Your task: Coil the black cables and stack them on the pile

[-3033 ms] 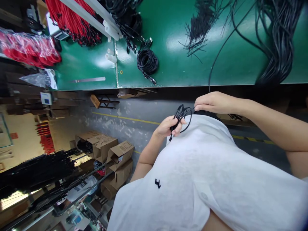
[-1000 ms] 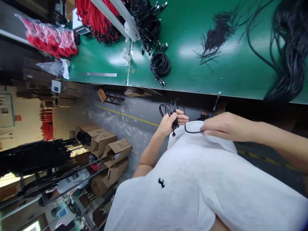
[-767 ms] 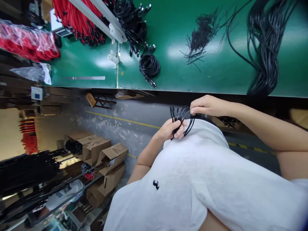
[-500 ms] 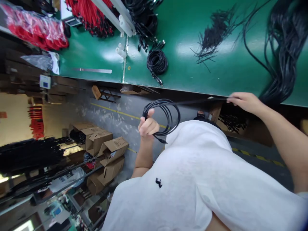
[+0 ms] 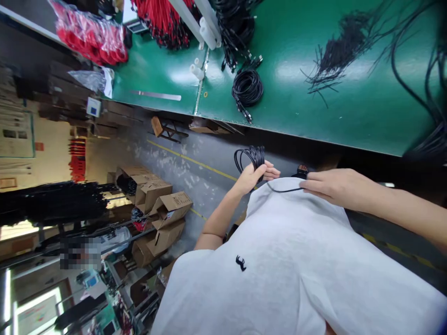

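Observation:
My left hand [image 5: 254, 176] is closed around a small coil of thin black cable [image 5: 249, 157], held in front of my white shirt [image 5: 289, 260]. A loose stretch of the same cable [image 5: 284, 190] runs from the coil to my right hand [image 5: 331, 187], which pinches it with the fingers pressed together against my shirt. Both hands are below the near edge of the green workbench [image 5: 307, 116].
On the bench lie a finished black cable coil [image 5: 247, 88], a heap of short black ties [image 5: 335, 60], long black cables [image 5: 429, 93] at the right, red cables [image 5: 94, 39], white tubes [image 5: 202, 32]. Cardboard boxes [image 5: 157, 209] stand on the floor at the left.
Half a second ago my right hand was stretched out right, pulling the cable taut from a wide loop. It has now come back near my left hand, and the coil is tighter.

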The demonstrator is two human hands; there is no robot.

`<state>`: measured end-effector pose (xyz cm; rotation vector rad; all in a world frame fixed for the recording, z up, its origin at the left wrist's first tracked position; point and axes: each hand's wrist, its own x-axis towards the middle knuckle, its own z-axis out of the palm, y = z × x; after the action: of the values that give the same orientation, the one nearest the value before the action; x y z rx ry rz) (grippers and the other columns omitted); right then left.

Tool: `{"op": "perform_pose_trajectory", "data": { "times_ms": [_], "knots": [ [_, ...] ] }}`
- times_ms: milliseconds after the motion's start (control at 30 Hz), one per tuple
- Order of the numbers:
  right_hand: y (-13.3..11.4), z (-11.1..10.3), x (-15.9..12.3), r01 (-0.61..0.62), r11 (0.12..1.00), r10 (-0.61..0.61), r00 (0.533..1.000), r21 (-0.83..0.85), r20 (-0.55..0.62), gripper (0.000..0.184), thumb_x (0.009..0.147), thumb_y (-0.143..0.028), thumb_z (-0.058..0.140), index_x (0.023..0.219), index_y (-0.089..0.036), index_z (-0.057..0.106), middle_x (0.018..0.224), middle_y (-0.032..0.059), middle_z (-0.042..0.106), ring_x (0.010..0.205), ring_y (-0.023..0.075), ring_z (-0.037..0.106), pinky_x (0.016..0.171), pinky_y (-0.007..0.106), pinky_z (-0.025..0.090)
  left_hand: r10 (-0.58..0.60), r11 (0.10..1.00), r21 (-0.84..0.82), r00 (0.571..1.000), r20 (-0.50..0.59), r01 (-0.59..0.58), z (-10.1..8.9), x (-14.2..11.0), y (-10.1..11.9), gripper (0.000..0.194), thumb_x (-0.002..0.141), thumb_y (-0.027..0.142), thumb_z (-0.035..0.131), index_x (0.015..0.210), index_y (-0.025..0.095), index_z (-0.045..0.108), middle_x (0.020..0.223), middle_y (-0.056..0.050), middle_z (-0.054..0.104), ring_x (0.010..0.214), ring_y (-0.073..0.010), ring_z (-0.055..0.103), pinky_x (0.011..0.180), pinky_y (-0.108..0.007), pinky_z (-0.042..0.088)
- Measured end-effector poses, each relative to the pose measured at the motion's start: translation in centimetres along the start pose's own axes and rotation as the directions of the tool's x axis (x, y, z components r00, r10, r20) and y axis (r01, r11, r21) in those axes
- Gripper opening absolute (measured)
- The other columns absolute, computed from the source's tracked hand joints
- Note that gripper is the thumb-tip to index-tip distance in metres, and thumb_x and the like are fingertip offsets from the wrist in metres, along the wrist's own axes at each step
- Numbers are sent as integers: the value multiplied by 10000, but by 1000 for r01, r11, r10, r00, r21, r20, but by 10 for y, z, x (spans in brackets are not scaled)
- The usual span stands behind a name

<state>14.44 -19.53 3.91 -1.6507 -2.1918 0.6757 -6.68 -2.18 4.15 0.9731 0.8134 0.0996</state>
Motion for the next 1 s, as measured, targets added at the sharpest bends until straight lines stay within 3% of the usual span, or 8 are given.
{"op": "perform_pose_trajectory", "data": {
  "times_ms": [133,267,367,467,533,567,767,1000],
  "knots": [
    [-2,-19,39,58,991,-63,997,-124,-38,282,962,-170,393,822,-167,638,753,66,581,643,152,509,612,304,264,-134,989,89,957,259,115,8,-5,-14,515,767,590,738,964,123,646,925,-140,761,866,-213,732,867,-362,544],
    [3,-20,48,49,993,-59,994,-112,-90,261,977,-268,445,889,-153,663,883,104,643,775,190,580,698,313,347,-203,977,143,889,411,157,0,-15,-15,520,771,594,733,955,112,674,702,-58,677,632,-141,633,684,-290,509],
    [-8,-13,50,57,994,-77,969,-90,-235,276,958,-271,473,1143,-148,637,1221,160,621,1056,258,595,857,383,413,-224,973,168,830,510,159,-2,-18,-9,559,769,660,693,939,128,697,557,26,515,508,-87,465,554,-242,404],
    [-26,-7,61,218,973,-229,948,-75,-219,342,940,-172,443,1249,-173,591,1308,135,601,1231,259,532,1041,468,346,-341,934,315,671,659,166,0,-19,1,568,740,679,705,956,154,729,610,-3,537,576,-119,487,578,-268,416],
    [-36,-4,72,323,946,-324,943,-31,-77,285,946,-123,398,1093,-168,638,1070,92,688,1051,212,610,1033,445,350,-422,902,393,562,711,179,1,-20,6,589,693,690,736,966,168,740,697,-43,590,654,-151,533,628,-294,450],
    [-40,-4,77,327,945,-327,945,-7,-7,264,951,-120,387,997,-162,644,938,72,693,918,190,626,980,411,382,-434,898,391,553,712,201,1,-21,7,614,668,710,741,961,170,734,709,-47,593,660,-156,536,629,-299,452],
    [-39,-6,86,8,998,-10,999,62,34,198,926,-185,428,920,-167,625,795,64,674,695,168,583,633,279,335,-257,963,184,878,403,197,-10,-33,5,595,684,707,736,810,141,601,501,79,385,447,-53,318,472,-224,282],
    [-33,-11,89,-109,924,51,985,366,163,306,942,-492,481,1014,-237,635,829,16,688,674,163,594,596,270,333,-254,967,126,867,428,222,-30,-23,10,656,609,764,743,776,147,598,468,83,405,406,-50,342,447,-220,328]
  ]
}}
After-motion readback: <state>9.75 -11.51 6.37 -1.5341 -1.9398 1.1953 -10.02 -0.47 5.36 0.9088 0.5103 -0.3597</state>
